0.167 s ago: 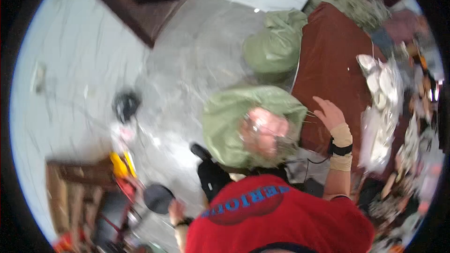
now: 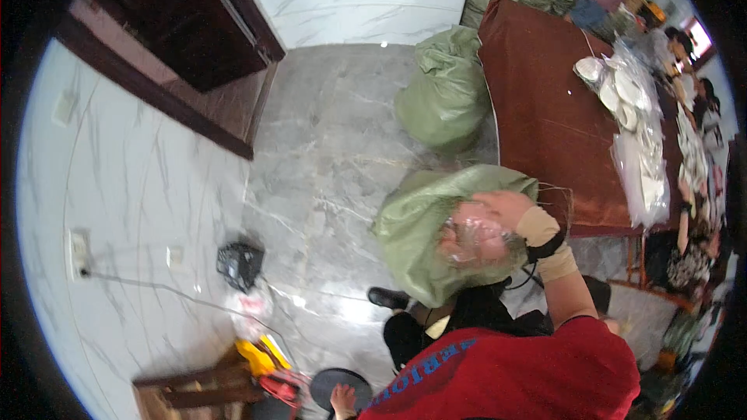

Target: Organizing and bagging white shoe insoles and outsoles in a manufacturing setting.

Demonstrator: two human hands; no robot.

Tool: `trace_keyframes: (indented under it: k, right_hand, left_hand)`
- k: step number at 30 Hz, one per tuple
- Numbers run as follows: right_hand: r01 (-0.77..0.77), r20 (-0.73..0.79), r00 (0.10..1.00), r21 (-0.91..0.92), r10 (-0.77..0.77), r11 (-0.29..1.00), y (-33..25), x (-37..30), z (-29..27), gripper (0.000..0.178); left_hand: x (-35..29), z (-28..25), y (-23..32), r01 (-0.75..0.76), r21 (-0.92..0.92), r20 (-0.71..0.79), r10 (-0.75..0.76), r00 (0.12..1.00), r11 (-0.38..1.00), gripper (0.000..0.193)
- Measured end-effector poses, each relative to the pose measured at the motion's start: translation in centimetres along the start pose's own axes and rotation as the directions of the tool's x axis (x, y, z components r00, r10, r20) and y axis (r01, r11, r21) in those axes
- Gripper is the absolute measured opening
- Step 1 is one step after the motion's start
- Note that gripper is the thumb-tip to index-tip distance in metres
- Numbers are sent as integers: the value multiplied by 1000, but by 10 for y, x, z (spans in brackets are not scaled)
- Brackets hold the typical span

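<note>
A green woven sack (image 2: 412, 225) stands with its mouth open in front of me, next to the table. Inside its mouth lies something pinkish in shiny clear plastic (image 2: 471, 237); its kind is too blurred to tell. My right hand (image 2: 502, 210), with a tan wrap and black band at the wrist, reaches over the sack's mouth at the plastic, fingers outstretched and slightly smeared. I cannot tell whether it touches the plastic. Low in the picture, my left hand (image 2: 343, 400) is beside a dark round seat (image 2: 323, 385), its fingers apart and nothing in them.
A tied green sack (image 2: 443, 101) stands against a table with a brown cover (image 2: 545, 117). White pieces in clear plastic bags (image 2: 642, 148) lie on that table. A black bag (image 2: 239, 264), a cable (image 2: 187, 292) and a wooden frame (image 2: 187, 397) are at left. People sit far right.
My right hand has moved from beside the table edge to over the open sack's mouth. My view has shifted, so the sacks and table sit differently in it.
</note>
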State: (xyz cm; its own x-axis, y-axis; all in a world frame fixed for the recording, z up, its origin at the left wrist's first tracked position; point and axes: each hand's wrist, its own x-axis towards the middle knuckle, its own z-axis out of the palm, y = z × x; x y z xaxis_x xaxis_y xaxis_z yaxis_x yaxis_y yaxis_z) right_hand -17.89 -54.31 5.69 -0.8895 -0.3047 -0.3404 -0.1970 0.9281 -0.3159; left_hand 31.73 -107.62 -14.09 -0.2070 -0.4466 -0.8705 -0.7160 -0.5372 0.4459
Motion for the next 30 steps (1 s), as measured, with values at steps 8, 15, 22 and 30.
trace_keyframes:
  k: [8, 15, 22, 30]
  right_hand:
    - [18, -2, 1000, 21, -18, 1000, -129, 64, 39, 43]
    - [-128, 155, 981, 71, 116, 989, -151, 40, 78, 44]
    - [-403, 67, 915, 134, 397, 905, -106, 40, 85, 44]
    - [-471, 2, 871, 287, 491, 834, -77, 136, 22, 46]
  left_hand:
    - [108, -85, 175, -309, 99, 272, 273, 923, 946, 36]
    - [87, 10, 303, -284, 384, 254, 195, 947, 879, 41]
    - [134, 95, 415, -325, 535, 378, 124, 918, 780, 45]
    - [149, 280, 606, -440, 477, 464, 207, 861, 761, 46]
